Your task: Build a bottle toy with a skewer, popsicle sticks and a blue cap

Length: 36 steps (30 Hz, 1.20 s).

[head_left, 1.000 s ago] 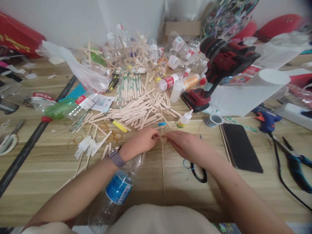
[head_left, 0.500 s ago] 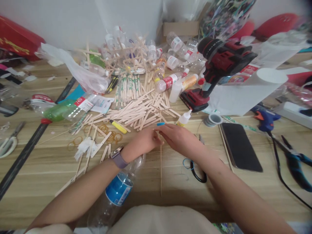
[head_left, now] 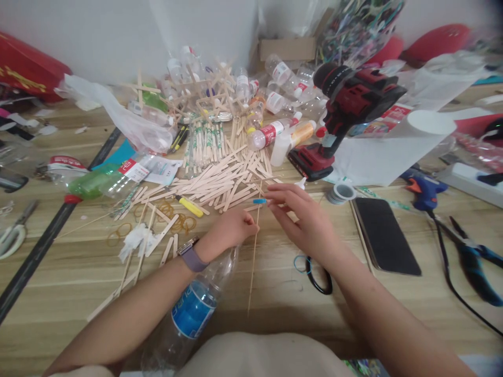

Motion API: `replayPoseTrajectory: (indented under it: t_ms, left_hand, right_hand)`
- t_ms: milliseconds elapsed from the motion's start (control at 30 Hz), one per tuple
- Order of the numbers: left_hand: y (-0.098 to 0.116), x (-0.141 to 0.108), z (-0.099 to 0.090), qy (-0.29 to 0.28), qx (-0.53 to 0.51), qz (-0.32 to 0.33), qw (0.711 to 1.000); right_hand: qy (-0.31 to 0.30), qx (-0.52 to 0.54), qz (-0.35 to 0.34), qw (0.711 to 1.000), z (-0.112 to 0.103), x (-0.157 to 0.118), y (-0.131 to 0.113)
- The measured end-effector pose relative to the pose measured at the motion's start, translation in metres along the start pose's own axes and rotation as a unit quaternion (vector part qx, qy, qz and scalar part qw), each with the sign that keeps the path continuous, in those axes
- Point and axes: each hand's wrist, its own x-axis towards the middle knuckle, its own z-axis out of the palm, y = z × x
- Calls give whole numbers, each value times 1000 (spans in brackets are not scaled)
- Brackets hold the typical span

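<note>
The left hand (head_left: 232, 226) pinches the stick (head_left: 253, 262) near the blue piece (head_left: 259, 201), seemingly to steady it over the bench (head_left: 283, 314), while the right hand (head_left: 309, 222) sits beside that piece, fingers loosely bent, whether gripping it I cannot tell.

room lies between the stick (head_left: 253, 267) and black handle (head_left: 313, 283), but the bottle (head_left: 193, 310) blocks leftward.
</note>
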Motion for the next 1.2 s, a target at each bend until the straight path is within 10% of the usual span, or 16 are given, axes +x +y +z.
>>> replayPoseTrajectory:
  t_ms: [233,567,1200]
  left_hand:
    - [3,-3,-5,-22,-15,-16,1000]
    - [1,-1,-6,-42,-41,-7,998]
    - [-7,0,-2,-61,-58,5,996]
  right_hand:
    - [-73,177,330,924,14,-27,3]
    - [-78,352,398,843,43,-14,10]
    - [-90,167,343,920,34,-40,-2]
